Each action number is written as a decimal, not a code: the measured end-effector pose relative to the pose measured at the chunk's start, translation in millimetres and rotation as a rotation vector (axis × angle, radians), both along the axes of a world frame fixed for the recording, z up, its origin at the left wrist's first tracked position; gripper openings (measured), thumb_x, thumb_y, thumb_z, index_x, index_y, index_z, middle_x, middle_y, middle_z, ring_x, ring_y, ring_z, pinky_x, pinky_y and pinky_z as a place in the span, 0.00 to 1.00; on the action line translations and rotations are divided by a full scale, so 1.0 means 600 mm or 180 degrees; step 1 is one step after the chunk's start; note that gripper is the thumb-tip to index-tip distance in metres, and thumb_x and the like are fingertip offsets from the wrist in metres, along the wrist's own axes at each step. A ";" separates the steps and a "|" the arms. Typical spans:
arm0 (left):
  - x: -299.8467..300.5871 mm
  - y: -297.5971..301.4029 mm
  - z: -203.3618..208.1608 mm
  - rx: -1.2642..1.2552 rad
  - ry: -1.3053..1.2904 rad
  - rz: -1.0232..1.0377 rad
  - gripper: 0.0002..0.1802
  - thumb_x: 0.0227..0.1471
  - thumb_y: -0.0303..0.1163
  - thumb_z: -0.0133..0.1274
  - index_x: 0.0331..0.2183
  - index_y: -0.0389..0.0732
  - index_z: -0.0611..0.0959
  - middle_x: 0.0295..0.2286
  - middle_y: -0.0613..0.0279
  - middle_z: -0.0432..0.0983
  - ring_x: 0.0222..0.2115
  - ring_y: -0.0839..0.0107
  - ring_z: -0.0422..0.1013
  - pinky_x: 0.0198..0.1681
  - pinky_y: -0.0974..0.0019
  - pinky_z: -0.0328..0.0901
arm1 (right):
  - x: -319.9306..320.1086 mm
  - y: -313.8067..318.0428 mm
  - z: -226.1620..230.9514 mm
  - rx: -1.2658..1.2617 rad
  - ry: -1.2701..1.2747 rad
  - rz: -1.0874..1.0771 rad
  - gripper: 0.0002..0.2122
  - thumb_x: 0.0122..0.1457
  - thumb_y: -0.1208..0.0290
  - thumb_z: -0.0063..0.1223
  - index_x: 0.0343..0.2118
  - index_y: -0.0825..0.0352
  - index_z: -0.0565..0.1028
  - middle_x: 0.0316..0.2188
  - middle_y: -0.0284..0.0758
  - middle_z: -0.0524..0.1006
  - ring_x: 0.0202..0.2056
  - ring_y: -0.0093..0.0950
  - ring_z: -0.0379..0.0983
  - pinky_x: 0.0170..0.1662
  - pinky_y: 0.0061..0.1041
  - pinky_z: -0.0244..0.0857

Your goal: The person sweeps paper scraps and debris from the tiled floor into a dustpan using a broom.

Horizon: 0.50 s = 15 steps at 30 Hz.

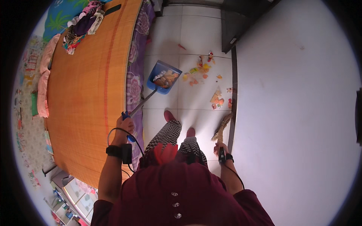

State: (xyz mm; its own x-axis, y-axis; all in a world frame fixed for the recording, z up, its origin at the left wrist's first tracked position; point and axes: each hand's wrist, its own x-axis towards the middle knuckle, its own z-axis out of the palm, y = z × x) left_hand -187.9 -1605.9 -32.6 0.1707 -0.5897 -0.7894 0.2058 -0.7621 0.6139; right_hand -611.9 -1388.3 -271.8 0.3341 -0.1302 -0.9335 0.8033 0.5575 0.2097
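My left hand (125, 125) is closed around the top of a dustpan's long handle, beside the bed. The blue dustpan (161, 89) rests on the tiles ahead, with crumpled wrappers and scraps (166, 78) inside it. Low on the right, my right hand (221, 149) grips a straw broom, whose bristle head (223, 126) lies along the foot of the wall. Colourful litter (194, 70) is scattered on the floor to the right of the dustpan. Another small heap of scraps (216, 99) sits nearer the broom, close to the wall.
A bed with an orange woven mat (86, 86) fills the left side, with folded clothes (85, 24) at its far end. The white wall (294, 94) bounds the right. A dark door (241, 22) stands at the far right. My shoes (190, 132) are between bed and wall.
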 end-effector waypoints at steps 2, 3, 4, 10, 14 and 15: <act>0.007 -0.030 -0.012 -0.0002 0.0081 -0.0089 0.07 0.41 0.26 0.44 0.26 0.47 0.65 0.13 0.76 0.54 0.10 0.85 0.51 0.11 0.80 0.45 | 0.014 -0.037 -0.047 -0.0089 0.0009 -0.0246 0.07 0.48 0.72 0.45 0.18 0.62 0.61 0.10 0.28 0.62 0.12 0.22 0.64 0.13 0.21 0.63; 0.024 -0.030 -0.018 0.0001 0.0033 -0.0076 0.07 0.41 0.26 0.44 0.27 0.47 0.65 0.13 0.76 0.54 0.10 0.85 0.51 0.11 0.80 0.45 | 0.041 -0.100 -0.002 0.0017 -0.0010 -0.0086 0.07 0.49 0.73 0.44 0.18 0.61 0.61 0.10 0.27 0.61 0.11 0.21 0.62 0.11 0.20 0.62; 0.029 -0.045 -0.023 -0.0012 0.0059 -0.0151 0.07 0.42 0.26 0.44 0.27 0.47 0.66 0.13 0.76 0.54 0.10 0.85 0.51 0.11 0.80 0.45 | 0.044 -0.126 0.002 0.0022 -0.0145 0.0022 0.06 0.49 0.74 0.43 0.18 0.61 0.61 0.10 0.27 0.61 0.11 0.20 0.61 0.11 0.20 0.61; 0.056 -0.115 -0.025 0.0035 0.0130 -0.0177 0.12 0.42 0.26 0.43 0.33 0.45 0.67 0.13 0.74 0.54 0.10 0.85 0.51 0.11 0.80 0.46 | 0.096 -0.152 0.064 -0.0506 0.1274 0.1444 0.09 0.50 0.75 0.43 0.33 0.57 0.60 0.10 0.28 0.61 0.08 0.20 0.56 0.07 0.18 0.51; 0.095 -0.147 -0.040 0.0069 0.0070 -0.0195 0.14 0.42 0.26 0.43 0.36 0.45 0.67 0.13 0.74 0.55 0.10 0.84 0.51 0.10 0.79 0.46 | 0.142 -0.117 0.096 -0.0032 0.1645 0.1622 0.24 0.48 0.80 0.44 0.47 0.48 0.57 0.13 0.30 0.62 0.11 0.20 0.58 0.10 0.19 0.52; 0.102 -0.152 -0.041 0.0099 0.0085 -0.0158 0.16 0.42 0.25 0.43 0.38 0.44 0.67 0.13 0.74 0.54 0.10 0.84 0.50 0.10 0.79 0.46 | 0.152 -0.119 0.095 0.0091 0.1586 0.1591 0.26 0.48 0.81 0.44 0.49 0.47 0.55 0.13 0.30 0.62 0.12 0.20 0.58 0.11 0.20 0.52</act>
State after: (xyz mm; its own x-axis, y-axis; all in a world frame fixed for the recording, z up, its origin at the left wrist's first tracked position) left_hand -126.6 -1697.2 -57.0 0.1206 -0.5720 -0.8113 0.1832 -0.7904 0.5845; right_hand -520.6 -1460.0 -214.5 -0.1207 -0.0460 -0.9916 0.4565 0.8845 -0.0965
